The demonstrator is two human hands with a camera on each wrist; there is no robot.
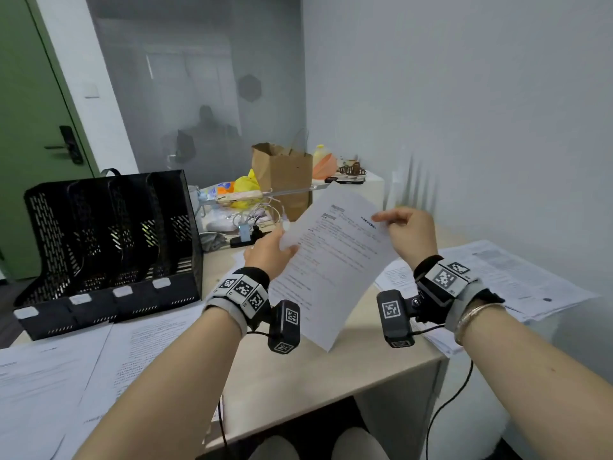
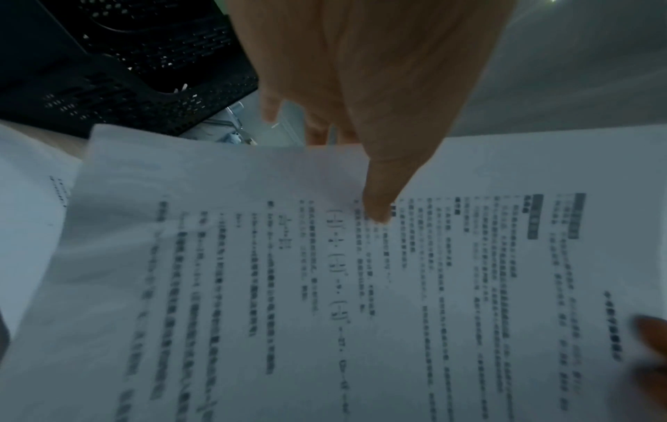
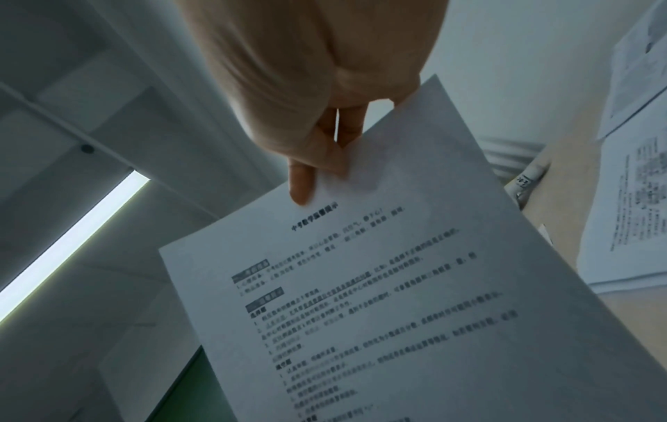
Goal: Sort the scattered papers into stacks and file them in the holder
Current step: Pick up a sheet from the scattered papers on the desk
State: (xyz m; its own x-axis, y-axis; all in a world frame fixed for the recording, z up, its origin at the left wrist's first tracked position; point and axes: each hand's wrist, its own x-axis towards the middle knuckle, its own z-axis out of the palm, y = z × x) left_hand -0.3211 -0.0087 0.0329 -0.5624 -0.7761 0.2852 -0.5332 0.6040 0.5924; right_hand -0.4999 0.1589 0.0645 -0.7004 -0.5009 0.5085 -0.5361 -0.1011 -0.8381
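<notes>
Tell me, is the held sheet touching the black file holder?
Apart. The head view shows the sheet raised above the desk between the left hand and right hand, with bare desk between it and the file holder.

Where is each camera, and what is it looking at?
Head: worn on the head, looking down at the desk, both forearms, left hand and right hand.
Left wrist: looks along the left hand's thumb pressing the held sheet.
Right wrist: looks up along the right hand's fingers pinching it.
All three share that sheet.
</notes>
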